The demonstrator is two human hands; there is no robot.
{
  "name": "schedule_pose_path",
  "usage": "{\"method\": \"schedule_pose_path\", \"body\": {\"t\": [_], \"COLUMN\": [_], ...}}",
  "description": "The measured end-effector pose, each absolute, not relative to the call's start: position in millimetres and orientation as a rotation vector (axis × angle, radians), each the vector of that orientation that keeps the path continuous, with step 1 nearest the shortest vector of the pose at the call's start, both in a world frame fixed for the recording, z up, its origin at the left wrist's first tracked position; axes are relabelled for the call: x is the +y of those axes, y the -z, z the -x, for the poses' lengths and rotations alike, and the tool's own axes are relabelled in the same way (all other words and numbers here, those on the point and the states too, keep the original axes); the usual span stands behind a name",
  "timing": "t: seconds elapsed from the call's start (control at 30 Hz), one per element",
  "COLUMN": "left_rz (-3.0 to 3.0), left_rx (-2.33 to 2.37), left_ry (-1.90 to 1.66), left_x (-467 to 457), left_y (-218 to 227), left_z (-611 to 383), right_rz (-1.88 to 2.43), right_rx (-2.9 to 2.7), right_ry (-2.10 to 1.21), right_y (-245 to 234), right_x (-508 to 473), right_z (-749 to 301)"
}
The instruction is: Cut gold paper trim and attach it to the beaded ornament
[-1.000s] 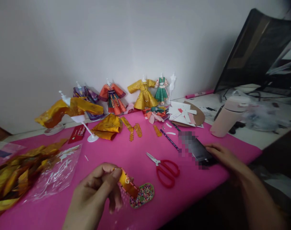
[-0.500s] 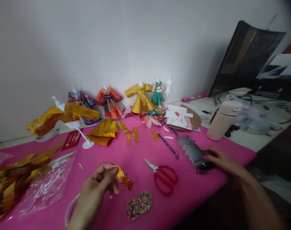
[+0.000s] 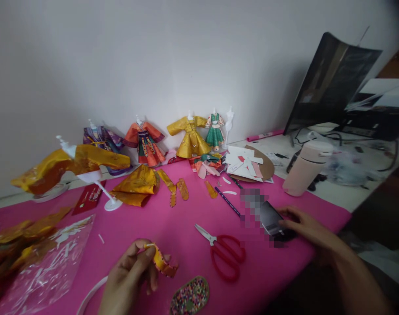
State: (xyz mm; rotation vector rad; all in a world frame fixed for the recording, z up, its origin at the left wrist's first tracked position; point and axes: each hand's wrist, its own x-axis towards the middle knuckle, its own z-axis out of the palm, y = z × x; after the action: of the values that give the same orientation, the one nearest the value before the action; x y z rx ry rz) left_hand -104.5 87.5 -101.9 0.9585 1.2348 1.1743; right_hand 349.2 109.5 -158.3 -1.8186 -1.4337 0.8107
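The left hand has its thumb and index finger closed in a narrow pinch on one end of a golden fabric strip edged with small dark beads or stitches, too small to tell which. The strip's free end curls out to the right of the fingertips, above the pink table cover, and the remaining fingers bend loosely beneath and behind it. The right hand reaches in from the right, its thumb and index finger a little apart at the near right edge of a dark smartphone lying on the cover; the fingertips appear to touch that edge, but whether they grip it or merely rest there I cannot tell, and part of the phone is pixelated. Between the two hands lie red-handled scissors, blades slightly parted and pointing up and left, well apart from either hand. Just below the strip sits an oval tray of multicoloured beads, cut off by the lower edge of view. A white curved band runs partly behind the left wrist. Beyond the scissors, a dark pencil lies with its near end by the phone, and more golden pieces lie farther left, near a doll-sized golden skirt.
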Motion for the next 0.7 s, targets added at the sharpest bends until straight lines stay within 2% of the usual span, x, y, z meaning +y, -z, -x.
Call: {"method": "schedule_pose_path", "body": {"t": [0.4,0.7], "left_rz": [-0.919,-0.953], "left_rx": [1.268,1.263], "left_ry": [-1.225,-1.213], "left_x": [85.2,88.6], "left_y": [99.9,104.4], "left_z": [95.9,100.8], "right_rz": [1.841,1.803], "right_rx": [-1.408,-1.39], "right_ry": [-0.754,-0.841], "right_y": [164.0,152.6], "right_x": [115.7,110.9], "right_z": [-343.7,-336.0]}}
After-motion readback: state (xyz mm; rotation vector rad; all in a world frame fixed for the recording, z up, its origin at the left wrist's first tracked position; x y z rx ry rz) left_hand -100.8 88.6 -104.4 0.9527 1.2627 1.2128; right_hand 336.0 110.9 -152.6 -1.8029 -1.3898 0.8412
